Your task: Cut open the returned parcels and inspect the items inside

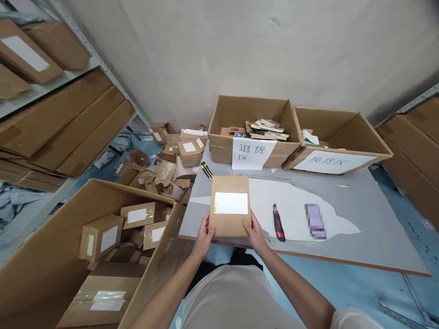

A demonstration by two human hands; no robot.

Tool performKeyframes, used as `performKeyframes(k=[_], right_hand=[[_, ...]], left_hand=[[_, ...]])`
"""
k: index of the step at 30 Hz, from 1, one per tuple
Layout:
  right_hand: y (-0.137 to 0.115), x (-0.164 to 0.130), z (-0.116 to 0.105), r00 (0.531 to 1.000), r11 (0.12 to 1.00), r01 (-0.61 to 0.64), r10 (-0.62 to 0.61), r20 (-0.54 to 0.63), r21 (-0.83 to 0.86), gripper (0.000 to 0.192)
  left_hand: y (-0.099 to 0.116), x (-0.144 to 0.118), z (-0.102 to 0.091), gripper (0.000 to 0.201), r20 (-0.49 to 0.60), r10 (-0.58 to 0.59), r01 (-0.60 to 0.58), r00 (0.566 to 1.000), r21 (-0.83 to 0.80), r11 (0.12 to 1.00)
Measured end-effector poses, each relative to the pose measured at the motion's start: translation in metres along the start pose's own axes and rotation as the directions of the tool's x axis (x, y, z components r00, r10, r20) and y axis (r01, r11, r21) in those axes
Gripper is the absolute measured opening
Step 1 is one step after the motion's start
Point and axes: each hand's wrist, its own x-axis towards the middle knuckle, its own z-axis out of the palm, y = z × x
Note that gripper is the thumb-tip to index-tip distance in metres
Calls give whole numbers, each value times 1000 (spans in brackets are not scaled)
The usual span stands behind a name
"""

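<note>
A flat brown cardboard parcel (229,224) with a white label on top lies at the near edge of the grey table (370,228). My left hand (205,235) grips its near left corner. My right hand (254,230) grips its near right corner, thumb on top. A red box cutter (278,223) lies on the table just right of my right hand. A black and yellow cutter (206,170) lies beyond the parcel's far left corner.
Two open cartons with paper signs stand at the table's back: one (226,148) holding small items, one (360,132) nearly bare. A big carton (51,269) of labelled parcels stands at my left. Torn boxes (164,169) litter the floor. Shelves (61,123) hold flat cardboard.
</note>
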Motion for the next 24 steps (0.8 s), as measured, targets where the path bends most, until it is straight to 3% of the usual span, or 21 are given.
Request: performKeyframes(k=[4,9,15,20,24], right_hand=[[14,3,-45,999,997,-28,25,-36,-71,75],[33,4,-73,997,995,-50,45,-57,-85,76],[49,10,-79,995,990,-82,75,-60,-114,76],[46,13,-80,992,980,-114,104,-68,-161,81],[43,12,-79,992,975,-110,94,-89,-196,84]], left_hand=[[-17,15,39,78,77,-5,7,997,-31,1000],[-45,25,59,80,159,-50,57,986,-42,997],[-61,36,57,83,261,-110,116,959,-9,993],[-66,45,47,75,333,-122,122,935,22,992],[-67,66,37,65,295,-155,97,943,202,975]])
